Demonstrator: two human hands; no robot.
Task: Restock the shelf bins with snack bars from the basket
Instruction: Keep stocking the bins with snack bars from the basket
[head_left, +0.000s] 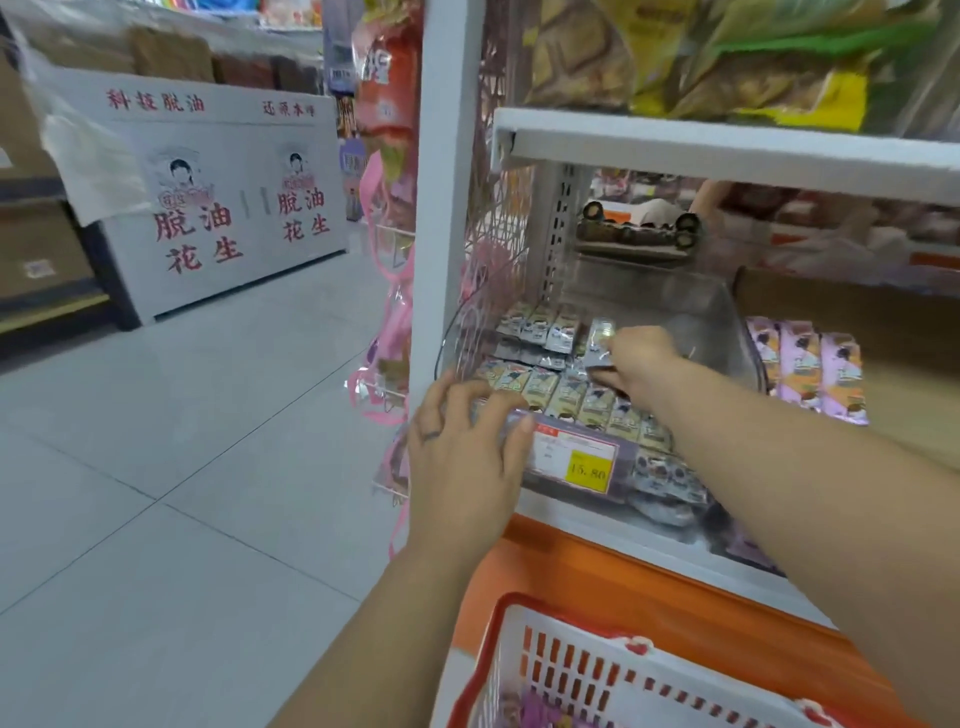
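I read this as the placing step: my right hand (641, 364) is reaching into the clear bin (727, 312) and pinching 1 silver-wrapped bar (600, 340) between thumb and fingers, tilted up on end just beside the back row of bars (540, 325). My left hand (462, 457) grips the bin's front rim, fingers curled over the top and thumb pressed on the front face next to the yellow price tag (576, 462), probably to steady it. The right rear of the bin looks bare, so next I'd lower the bar into line with the back row and let go without tipping its neighbours, then go back to the basket (571, 670) below. I cannot tell what it still holds beyond something purple
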